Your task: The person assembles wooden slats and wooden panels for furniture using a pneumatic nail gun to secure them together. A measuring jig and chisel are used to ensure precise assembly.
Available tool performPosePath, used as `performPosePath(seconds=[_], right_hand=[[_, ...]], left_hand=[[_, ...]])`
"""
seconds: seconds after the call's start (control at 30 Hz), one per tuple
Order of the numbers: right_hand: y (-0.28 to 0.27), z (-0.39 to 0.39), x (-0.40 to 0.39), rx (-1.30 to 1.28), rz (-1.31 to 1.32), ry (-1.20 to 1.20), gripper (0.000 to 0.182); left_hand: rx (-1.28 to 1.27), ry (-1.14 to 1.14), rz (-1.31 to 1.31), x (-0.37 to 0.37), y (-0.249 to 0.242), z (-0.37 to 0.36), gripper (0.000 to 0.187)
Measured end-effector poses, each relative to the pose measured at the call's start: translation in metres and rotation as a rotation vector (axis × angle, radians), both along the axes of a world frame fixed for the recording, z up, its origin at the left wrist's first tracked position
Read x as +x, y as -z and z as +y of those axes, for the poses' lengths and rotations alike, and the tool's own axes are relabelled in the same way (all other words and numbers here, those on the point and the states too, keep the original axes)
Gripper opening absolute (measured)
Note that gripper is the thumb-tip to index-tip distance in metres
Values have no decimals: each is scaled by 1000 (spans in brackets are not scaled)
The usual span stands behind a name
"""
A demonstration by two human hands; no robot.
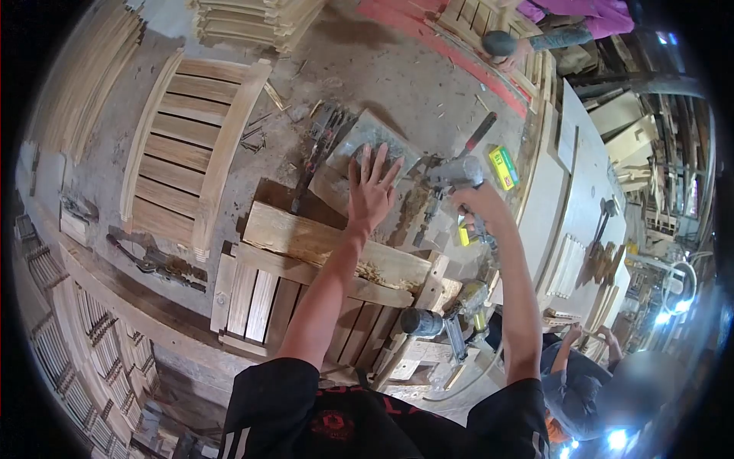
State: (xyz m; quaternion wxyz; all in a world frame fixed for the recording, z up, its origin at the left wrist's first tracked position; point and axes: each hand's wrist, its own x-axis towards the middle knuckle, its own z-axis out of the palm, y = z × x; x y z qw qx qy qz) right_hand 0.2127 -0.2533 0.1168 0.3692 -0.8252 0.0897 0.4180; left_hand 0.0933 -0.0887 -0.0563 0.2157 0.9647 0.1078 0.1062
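Observation:
My left hand (pixel 373 191) lies palm down with its fingers spread on a grey, worn square block (pixel 340 172). Close to its right, my right hand (pixel 480 206) is wrapped round the grip of a nail gun (pixel 457 173), which has a grey head and a yellow patch low down. Below my hands, a rough wooden beam (pixel 306 239) runs along the near side of the bench, beside a slatted wooden panel (pixel 264 306). Left of the block lies a dark metal bar clamp (pixel 312 157).
A second nail gun (pixel 466 300) rests low on the right. A yellow-green box (pixel 504 168) and a red-and-black handle (pixel 481 131) lie beyond my right hand. An assembled slatted panel (pixel 183 145) lies on the left. Other people work at top right (pixel 562 38) and bottom right (pixel 573 375).

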Motion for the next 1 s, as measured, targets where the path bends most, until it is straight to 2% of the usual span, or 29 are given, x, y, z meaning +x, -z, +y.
performPosePath(seconds=[0.5,0.67,0.73,0.8,0.93,1.0], right_hand=[[1,-2,1,-34,9,5,15],[46,-19,16,-59,-227,-211,16],[14,6,14,-125,-62,-176,19],[15,15,20,-112,-92,-226,20],[4,17,18,-113,-176,-266,21],[26,9,27,-141,-81,-279,15]], left_hand=[[47,-6,32,2,2,-3,68],[50,6,125,3,-10,-2,64],[55,-4,80,2,-9,3,64],[56,-11,-6,-1,-8,1,63],[1,-5,9,0,-6,0,62],[-12,-11,-13,2,-8,0,62]])
